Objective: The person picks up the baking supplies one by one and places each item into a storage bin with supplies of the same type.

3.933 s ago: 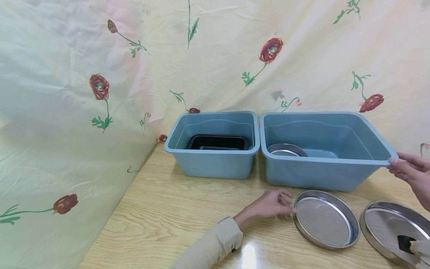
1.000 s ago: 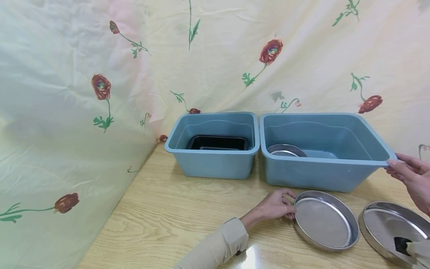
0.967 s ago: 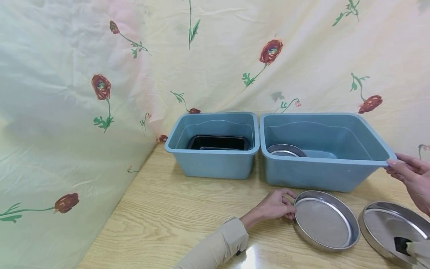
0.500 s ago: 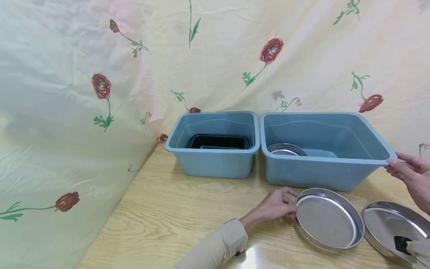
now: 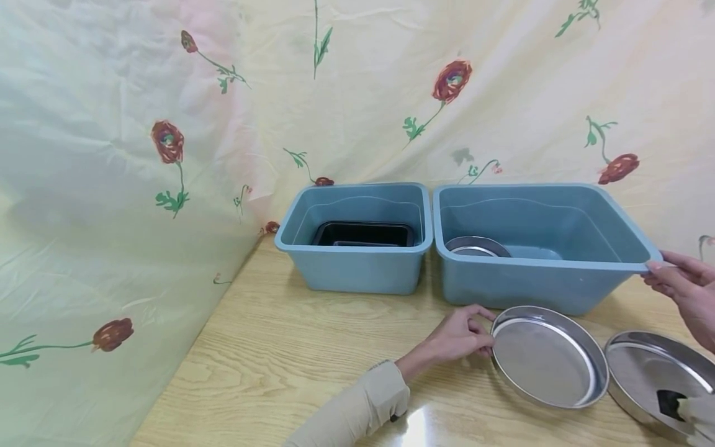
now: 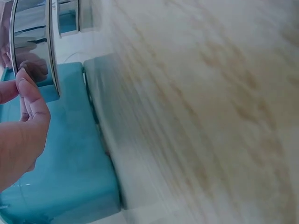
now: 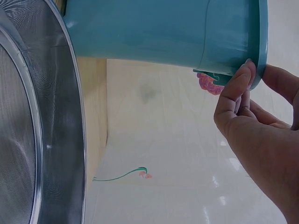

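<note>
A round metal cake pan [image 5: 547, 360] is pinched at its left rim by my left hand [image 5: 455, 335]; its left side is raised and tilted in the head view. In the left wrist view, thumb and fingers meet at the shiny pan wall [image 6: 35, 46]. My right hand [image 5: 689, 295] grips the front right corner of the larger blue bin [image 5: 536, 285], and the right wrist view shows its fingers around the bin rim [image 7: 262, 42]. A second, wider round pan [image 5: 642, 366] lies to the right, touching or overlapped by the first one's edge.
Left of the larger bin stands a smaller blue bin [image 5: 357, 273] holding black rectangular pans [image 5: 365, 234]. Inside the larger bin sits a small round pan [image 5: 477, 245]. A flowered cloth [image 5: 357, 112] hangs behind and left of the wooden table [image 5: 268, 354].
My left hand has closed from beside the pan onto its rim. The pan has risen on its left side and shifted slightly right and away. The right hand stays on the bin corner.
</note>
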Action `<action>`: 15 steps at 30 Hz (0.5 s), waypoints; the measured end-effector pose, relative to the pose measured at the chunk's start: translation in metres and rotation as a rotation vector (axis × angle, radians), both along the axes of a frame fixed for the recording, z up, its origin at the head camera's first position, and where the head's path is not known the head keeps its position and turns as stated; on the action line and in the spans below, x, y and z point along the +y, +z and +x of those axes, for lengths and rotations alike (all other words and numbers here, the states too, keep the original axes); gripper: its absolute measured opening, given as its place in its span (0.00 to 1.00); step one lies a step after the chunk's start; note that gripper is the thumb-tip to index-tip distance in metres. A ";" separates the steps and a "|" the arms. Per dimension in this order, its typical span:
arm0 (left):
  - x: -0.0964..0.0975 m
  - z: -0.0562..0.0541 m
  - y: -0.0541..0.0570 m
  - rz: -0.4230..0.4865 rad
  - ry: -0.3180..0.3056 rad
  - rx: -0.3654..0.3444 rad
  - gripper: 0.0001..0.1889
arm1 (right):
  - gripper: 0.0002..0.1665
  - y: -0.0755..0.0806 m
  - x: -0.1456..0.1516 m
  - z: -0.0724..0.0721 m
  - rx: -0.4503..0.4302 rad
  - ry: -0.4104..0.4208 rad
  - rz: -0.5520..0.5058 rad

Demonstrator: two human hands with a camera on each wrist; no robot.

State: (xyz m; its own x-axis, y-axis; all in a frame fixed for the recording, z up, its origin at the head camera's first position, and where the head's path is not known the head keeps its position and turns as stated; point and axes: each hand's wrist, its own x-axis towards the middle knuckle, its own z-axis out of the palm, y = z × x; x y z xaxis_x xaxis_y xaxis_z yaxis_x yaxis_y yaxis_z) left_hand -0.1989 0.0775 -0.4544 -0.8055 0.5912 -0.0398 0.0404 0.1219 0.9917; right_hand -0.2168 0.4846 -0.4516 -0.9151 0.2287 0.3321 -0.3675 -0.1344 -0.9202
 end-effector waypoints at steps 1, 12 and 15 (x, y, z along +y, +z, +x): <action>0.000 0.000 0.001 0.000 -0.003 0.000 0.18 | 0.23 -0.006 0.006 -0.003 0.002 -0.007 0.012; -0.007 0.006 0.015 -0.005 -0.029 0.010 0.19 | 0.21 -0.034 0.036 -0.020 0.002 -0.023 0.023; -0.009 0.006 0.018 -0.001 -0.039 0.016 0.19 | 0.21 -0.035 0.037 -0.020 0.001 -0.035 0.049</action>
State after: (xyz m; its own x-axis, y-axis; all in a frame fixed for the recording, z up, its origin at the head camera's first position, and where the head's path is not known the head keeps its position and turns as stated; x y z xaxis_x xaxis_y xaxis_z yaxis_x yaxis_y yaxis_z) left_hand -0.1930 0.0686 -0.4363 -0.7822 0.6224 -0.0272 0.0616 0.1206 0.9908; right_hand -0.2370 0.5214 -0.4865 -0.9065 0.2442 0.3444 -0.3719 -0.0757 -0.9252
